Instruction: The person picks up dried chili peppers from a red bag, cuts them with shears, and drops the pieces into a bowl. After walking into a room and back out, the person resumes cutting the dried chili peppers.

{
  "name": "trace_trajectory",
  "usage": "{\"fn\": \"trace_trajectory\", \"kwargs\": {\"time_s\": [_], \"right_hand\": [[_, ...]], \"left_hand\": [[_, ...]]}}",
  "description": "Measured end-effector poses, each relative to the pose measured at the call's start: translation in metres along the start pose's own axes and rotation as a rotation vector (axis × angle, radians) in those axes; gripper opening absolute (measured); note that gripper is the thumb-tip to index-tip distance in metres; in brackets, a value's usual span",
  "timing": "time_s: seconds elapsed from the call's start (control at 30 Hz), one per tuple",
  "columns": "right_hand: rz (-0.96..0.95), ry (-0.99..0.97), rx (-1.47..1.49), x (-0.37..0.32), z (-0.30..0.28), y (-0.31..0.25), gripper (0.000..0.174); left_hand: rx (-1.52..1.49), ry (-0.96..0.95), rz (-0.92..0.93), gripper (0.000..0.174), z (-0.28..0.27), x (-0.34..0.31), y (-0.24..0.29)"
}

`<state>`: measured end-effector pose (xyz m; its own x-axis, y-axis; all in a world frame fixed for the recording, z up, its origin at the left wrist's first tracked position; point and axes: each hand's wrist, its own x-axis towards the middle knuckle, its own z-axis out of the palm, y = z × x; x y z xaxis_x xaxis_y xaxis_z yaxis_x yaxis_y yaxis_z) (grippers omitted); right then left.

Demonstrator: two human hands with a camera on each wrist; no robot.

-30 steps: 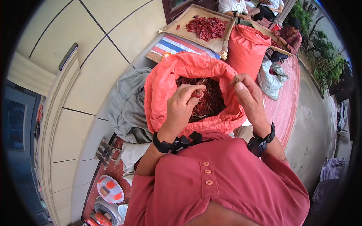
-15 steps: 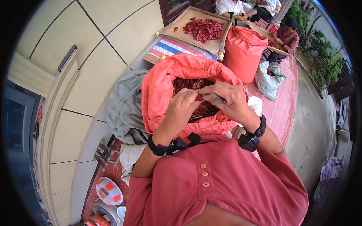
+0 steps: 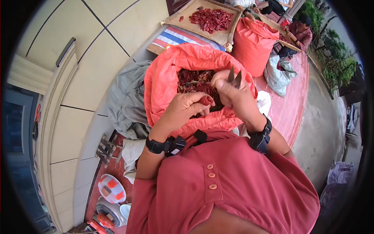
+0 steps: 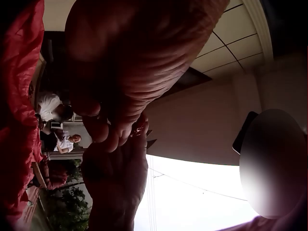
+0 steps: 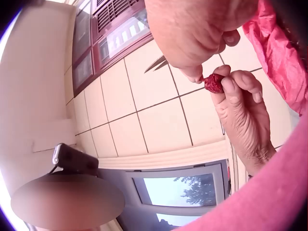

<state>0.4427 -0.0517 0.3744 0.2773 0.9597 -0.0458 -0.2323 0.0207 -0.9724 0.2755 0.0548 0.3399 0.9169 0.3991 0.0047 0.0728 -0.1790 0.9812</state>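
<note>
My left hand (image 3: 193,104) pinches a small dried red chilli (image 3: 207,100) between thumb and fingertips, over the open mouth of an orange-red sack (image 3: 163,78) full of dried chillies (image 3: 191,82). My right hand (image 3: 230,93) sits just right of it and grips small scissors (image 3: 234,77), blades pointing up. In the right wrist view the right hand (image 5: 192,29) has a fingertip against the chilli (image 5: 213,83), which the left hand (image 5: 240,113) holds; the scissors' tips (image 5: 156,63) stick out to the left. The left wrist view shows only the dark left hand (image 4: 125,62) close up.
A flat tray (image 3: 230,37) with red chillies lies behind the sack, on a striped cloth (image 3: 175,38). A second full sack (image 3: 253,46) and a white bag (image 3: 278,76) stand at right, with people seated beyond. Grey cloth (image 3: 124,101) lies left; bowls (image 3: 111,189) at bottom left.
A second ago my hands were apart, the right one raised. They met at the chilli, and now the right hand has drawn slightly up and right, scissor blades showing.
</note>
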Motion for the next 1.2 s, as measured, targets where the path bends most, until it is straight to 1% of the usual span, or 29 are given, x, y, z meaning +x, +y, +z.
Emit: {"fn": "trace_trajectory", "kwargs": {"time_s": [0.03, 0.07, 0.1, 0.17, 0.2, 0.23, 0.27, 0.3, 0.33, 0.37, 0.4, 0.43, 0.5, 0.57, 0.6, 0.7, 0.73, 0.77, 0.8, 0.83, 0.87, 0.9, 0.93, 0.97, 1.03, 1.07, 1.17, 1.2], "right_hand": [[0.028, 0.021, 0.199, 0.004, -0.009, -0.004, 0.012], [-0.031, 0.083, 0.262, 0.010, -0.022, -0.001, 0.011], [-0.030, 0.055, 0.275, 0.010, -0.039, -0.005, 0.012], [-0.069, 0.080, 0.086, -0.007, -0.060, -0.010, 0.013], [-0.046, 0.199, -0.176, -0.020, -0.068, -0.012, 0.015], [-0.025, 0.230, -0.283, -0.033, -0.076, -0.010, 0.015], [0.012, 0.221, -0.346, -0.044, -0.088, -0.003, 0.014], [0.073, 0.266, -0.430, -0.055, -0.101, 0.010, 0.012], [0.121, 0.330, -0.433, -0.064, -0.112, 0.026, 0.012], [0.212, 0.382, -0.426, -0.074, -0.125, 0.042, 0.013], [0.294, 0.374, -0.378, -0.085, -0.144, 0.064, 0.014], [0.351, 0.399, -0.413, -0.093, -0.149, 0.083, 0.015], [0.483, 0.361, -0.419, -0.112, -0.168, 0.118, 0.015], [0.516, 0.454, -0.338, -0.126, -0.178, 0.160, 0.017], [0.527, 0.436, -0.270, -0.139, -0.206, 0.193, 0.016], [0.650, 0.537, -0.269, -0.161, -0.231, 0.243, 0.011], [0.649, 0.540, -0.277, -0.166, -0.236, 0.254, 0.009], [0.647, 0.542, -0.287, -0.169, -0.238, 0.263, 0.008], [0.680, 0.557, -0.288, -0.169, -0.236, 0.266, 0.006], [0.708, 0.563, -0.294, -0.168, -0.235, 0.270, 0.008], [0.701, 0.561, -0.301, -0.168, -0.237, 0.276, 0.009], [0.696, 0.559, -0.305, -0.169, -0.239, 0.284, 0.012], [0.676, 0.500, -0.323, -0.170, -0.247, 0.295, 0.015], [0.698, 0.501, -0.359, -0.170, -0.248, 0.295, 0.015], [0.744, 0.504, -0.429, -0.164, -0.236, 0.288, 0.015], [0.793, 0.518, -0.400, -0.159, -0.229, 0.279, 0.014], [0.843, 0.566, -0.334, -0.153, -0.221, 0.272, 0.012], [0.836, 0.527, -0.348, -0.151, -0.220, 0.268, 0.010]], "left_hand": [[0.003, -0.041, -0.038, 0.019, 0.000, -0.005, -0.003], [-0.040, -0.012, -0.039, 0.016, 0.000, -0.013, -0.004], [-0.064, -0.003, -0.131, 0.016, -0.003, -0.025, -0.005], [-0.109, 0.014, -0.321, 0.018, -0.016, -0.056, -0.010], [-0.156, 0.022, -0.402, 0.019, -0.022, -0.076, -0.020], [-0.206, 0.032, -0.486, 0.021, -0.028, -0.100, -0.038], [-0.258, 0.050, -0.570, 0.022, -0.032, -0.124, -0.058], [-0.291, 0.095, -0.606, 0.025, -0.033, -0.150, -0.084], [-0.207, 0.128, -0.682, 0.026, -0.036, -0.181, -0.121], [-0.119, 0.161, -0.762, 0.027, -0.035, -0.210, -0.154], [0.019, 0.224, -0.868, 0.029, -0.029, -0.230, -0.175], [0.163, 0.270, -0.974, 0.032, -0.026, -0.248, -0.194], [0.095, 0.336, -1.133, 0.036, -0.014, -0.275, -0.240], [0.228, 0.353, -1.129, 0.038, 0.000, -0.290, -0.270], [0.292, 0.360, -1.118, 0.040, 0.010, -0.296, -0.286], [0.568, 0.520, -1.027, 0.042, 0.033, -0.326, -0.355], [0.545, 0.644, -0.911, 0.045, 0.041, -0.335, -0.378], [0.842, 0.654, -0.978, 0.053, 0.048, -0.322, -0.366], [0.815, 0.568, -1.067, 0.053, 0.048, -0.315, -0.366], [0.790, 0.480, -1.157, 0.054, 0.045, -0.313, -0.371], [0.583, 0.246, -1.249, 0.063, 0.037, -0.310, -0.385], [0.458, 0.257, -1.152, 0.064, 0.046, -0.309, -0.399], [0.336, 0.263, -1.053, 0.065, 0.056, -0.311, -0.413], [0.216, 0.264, -0.955, 0.066, 0.064, -0.311, -0.422], [0.317, 0.113, -1.014, 0.076, 0.080, -0.291, -0.425], [0.377, 0.132, -1.079, 0.079, 0.090, -0.283, -0.420], [0.355, 0.163, -1.157, 0.076, 0.115, -0.264, -0.417], [0.372, 0.207, -1.145, 0.068, 0.123, -0.262, -0.420]]}}
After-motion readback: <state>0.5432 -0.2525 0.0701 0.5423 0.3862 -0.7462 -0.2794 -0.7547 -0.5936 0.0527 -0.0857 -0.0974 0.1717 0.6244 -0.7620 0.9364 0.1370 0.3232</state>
